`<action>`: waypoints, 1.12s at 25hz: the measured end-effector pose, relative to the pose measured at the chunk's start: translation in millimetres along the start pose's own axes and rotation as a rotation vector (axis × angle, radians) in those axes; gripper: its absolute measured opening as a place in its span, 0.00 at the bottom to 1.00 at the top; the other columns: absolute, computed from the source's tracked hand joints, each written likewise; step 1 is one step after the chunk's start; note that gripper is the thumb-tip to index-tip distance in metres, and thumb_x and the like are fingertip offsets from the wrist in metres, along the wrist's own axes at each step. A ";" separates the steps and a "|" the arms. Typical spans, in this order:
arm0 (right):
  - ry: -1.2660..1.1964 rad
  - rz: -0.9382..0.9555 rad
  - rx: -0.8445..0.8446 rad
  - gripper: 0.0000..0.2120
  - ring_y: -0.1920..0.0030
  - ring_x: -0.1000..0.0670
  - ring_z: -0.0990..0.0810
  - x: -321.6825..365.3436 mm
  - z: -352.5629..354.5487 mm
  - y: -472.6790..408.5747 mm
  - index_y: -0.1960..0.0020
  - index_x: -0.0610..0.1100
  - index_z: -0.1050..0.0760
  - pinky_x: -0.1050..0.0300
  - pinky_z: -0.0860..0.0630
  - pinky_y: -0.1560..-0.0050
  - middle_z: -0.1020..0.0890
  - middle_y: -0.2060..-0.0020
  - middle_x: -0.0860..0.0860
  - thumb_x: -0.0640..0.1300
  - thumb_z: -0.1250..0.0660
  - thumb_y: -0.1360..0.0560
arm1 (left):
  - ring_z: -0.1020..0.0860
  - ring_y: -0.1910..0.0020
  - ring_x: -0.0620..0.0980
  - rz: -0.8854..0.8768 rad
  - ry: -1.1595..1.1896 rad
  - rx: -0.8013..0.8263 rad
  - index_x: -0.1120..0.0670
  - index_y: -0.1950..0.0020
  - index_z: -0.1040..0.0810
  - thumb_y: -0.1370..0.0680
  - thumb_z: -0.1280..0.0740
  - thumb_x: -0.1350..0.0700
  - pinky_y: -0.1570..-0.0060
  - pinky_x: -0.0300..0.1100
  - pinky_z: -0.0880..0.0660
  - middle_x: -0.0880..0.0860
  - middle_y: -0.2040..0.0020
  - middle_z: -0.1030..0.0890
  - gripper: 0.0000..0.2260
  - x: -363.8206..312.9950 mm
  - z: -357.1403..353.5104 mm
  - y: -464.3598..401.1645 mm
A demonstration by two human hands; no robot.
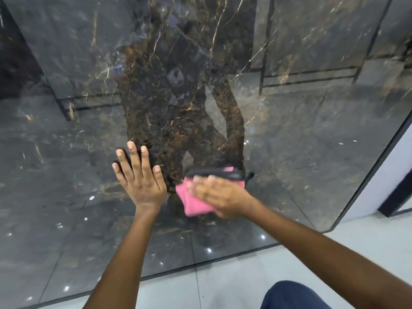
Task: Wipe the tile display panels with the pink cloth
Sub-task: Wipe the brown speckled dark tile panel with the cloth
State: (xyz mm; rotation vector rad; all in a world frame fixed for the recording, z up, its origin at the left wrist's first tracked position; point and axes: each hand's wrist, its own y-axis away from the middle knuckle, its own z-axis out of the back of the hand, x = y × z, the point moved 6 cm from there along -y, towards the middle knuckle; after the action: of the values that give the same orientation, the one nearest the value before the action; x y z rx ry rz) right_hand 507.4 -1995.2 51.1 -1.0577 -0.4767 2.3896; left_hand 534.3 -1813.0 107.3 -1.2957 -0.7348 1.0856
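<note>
Two bare arms reaching forward over pale floor tiles (234,284), left hand (139,178) flat, fingers spread straight on glossy dark marble tile panel (66,152), right hand (219,195) blurred, fingers straight, pressing folded pink cloth (191,201) against panel just beside left hand, reflections beyond.

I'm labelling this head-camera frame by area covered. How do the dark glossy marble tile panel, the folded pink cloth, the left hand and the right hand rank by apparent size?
1. Dark glossy marble tile panel, by far the largest.
2. Left hand and right hand: look alike, and the right is motion-blurred, so unranked.
3. Folded pink cloth, partly hidden under the right hand.
</note>
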 end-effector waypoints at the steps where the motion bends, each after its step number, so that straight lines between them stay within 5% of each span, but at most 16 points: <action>1: 0.044 0.165 0.181 0.35 0.22 0.48 0.51 21.7 -19.4 18.1 0.24 0.39 0.43 0.49 0.60 0.23 0.38 0.24 0.44 0.41 0.32 0.26 | 0.56 0.21 0.51 -0.002 0.005 0.004 0.50 0.20 0.51 0.16 0.53 0.50 0.23 0.52 0.57 0.47 0.20 0.55 0.24 0.3 0.0 0.5; 3: 0.069 0.257 0.210 0.35 0.23 0.47 0.45 14.3 -14.7 25.5 0.25 0.39 0.39 0.48 0.62 0.23 0.37 0.25 0.45 0.40 0.29 0.28 | 0.56 0.21 0.51 0.002 0.008 0.005 0.50 0.20 0.51 0.16 0.53 0.49 0.23 0.52 0.57 0.47 0.20 0.55 0.24 0.2 0.3 2.5; 7: -0.018 -0.276 -0.346 0.26 0.27 0.45 0.36 -84.1 80.3 -26.6 0.31 0.36 0.29 0.47 0.50 0.23 0.29 0.31 0.42 0.37 0.33 0.29 | 0.55 0.21 0.50 0.050 0.027 0.013 0.51 0.21 0.47 0.16 0.54 0.49 0.23 0.51 0.57 0.45 0.20 0.55 0.23 -0.1 0.3 -2.2; 9: -0.043 -0.404 -0.485 0.22 0.29 0.42 0.32 -92.7 84.3 -35.0 0.34 0.33 0.27 0.47 0.41 0.26 0.26 0.33 0.40 0.36 0.38 0.27 | 0.55 0.21 0.49 0.066 0.028 0.007 0.54 0.23 0.42 0.15 0.54 0.49 0.23 0.50 0.56 0.44 0.20 0.55 0.22 1.0 0.0 2.4; 11: 0.011 -0.242 -0.389 0.23 0.30 0.44 0.31 -44.8 46.9 -31.9 0.32 0.34 0.28 0.49 0.37 0.27 0.26 0.32 0.41 0.36 0.38 0.26 | 0.55 0.21 0.49 0.080 0.035 0.019 0.52 0.21 0.44 0.15 0.54 0.49 0.23 0.49 0.56 0.44 0.20 0.55 0.22 1.2 -2.4 17.0; 14: -0.056 0.173 0.091 0.29 0.28 0.48 0.35 51.1 -45.3 34.7 0.29 0.36 0.33 0.57 0.46 0.24 0.31 0.29 0.43 0.32 0.30 0.28 | 0.57 0.21 0.49 0.141 0.055 0.071 0.48 0.20 0.53 0.15 0.54 0.50 0.23 0.48 0.57 0.44 0.20 0.56 0.23 -0.5 -7.2 60.7; 16: -0.215 0.271 0.285 0.27 0.29 0.50 0.33 67.4 -61.2 68.4 0.29 0.39 0.31 0.56 0.40 0.26 0.29 0.29 0.46 0.33 0.31 0.27 | 0.57 0.21 0.49 0.185 0.066 0.117 0.47 0.20 0.55 0.15 0.53 0.50 0.23 0.48 0.57 0.44 0.20 0.57 0.24 -2.7 -10.4 93.6; 18: -0.221 0.204 0.162 0.24 0.31 0.50 0.32 35.6 -34.7 66.0 0.29 0.39 0.33 0.55 0.32 0.30 0.28 0.31 0.45 0.32 0.38 0.25 | 0.57 0.21 0.51 0.201 0.058 0.164 0.48 0.20 0.55 0.15 0.52 0.50 0.23 0.50 0.56 0.46 0.20 0.57 0.24 -4.3 -14.4 122.1; 21: -0.122 -0.156 -0.235 0.23 0.27 0.47 0.36 -56.8 30.0 53.8 0.32 0.38 0.31 0.56 0.42 0.26 0.29 0.31 0.43 0.35 0.37 0.27 | 0.57 0.21 0.52 0.192 0.040 0.206 0.48 0.20 0.54 0.15 0.52 0.50 0.23 0.50 0.56 0.47 0.20 0.57 0.24 -0.9 -19.7 145.6; 23: -0.082 -0.416 -0.337 0.24 0.25 0.48 0.39 -83.8 33.8 70.8 0.31 0.39 0.31 0.53 0.44 0.26 0.30 0.30 0.43 0.39 0.39 0.27 | 0.58 0.21 0.51 0.180 0.048 0.212 0.48 0.20 0.54 0.15 0.52 0.50 0.23 0.50 0.57 0.46 0.20 0.57 0.24 1.6 -20.2 149.4; 25: -0.005 -0.445 -0.275 0.28 0.23 0.48 0.45 -46.0 -2.5 98.2 0.25 0.41 0.40 0.52 0.46 0.26 0.38 0.25 0.43 0.41 0.43 0.25 | 0.58 0.21 0.49 0.182 0.055 0.211 0.47 0.20 0.55 0.15 0.52 0.50 0.23 0.49 0.58 0.45 0.20 0.57 0.24 2.1 -20.0 149.6; 28: 0.102 -0.036 0.101 0.40 0.22 0.47 0.54 46.1 -78.8 144.0 0.21 0.41 0.55 0.53 0.54 0.24 0.55 0.21 0.46 0.37 0.40 0.29 | 0.59 0.21 0.49 0.169 0.036 0.203 0.47 0.20 0.55 0.15 0.52 0.50 0.23 0.48 0.59 0.45 0.20 0.58 0.24 3.1 -20.9 157.0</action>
State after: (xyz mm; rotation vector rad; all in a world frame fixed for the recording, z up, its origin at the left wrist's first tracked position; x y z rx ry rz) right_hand 499.2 -2078.9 -97.1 -1.1094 -0.3328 2.2901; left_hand 521.1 -1828.7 -49.8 -1.2149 -0.4807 1.2367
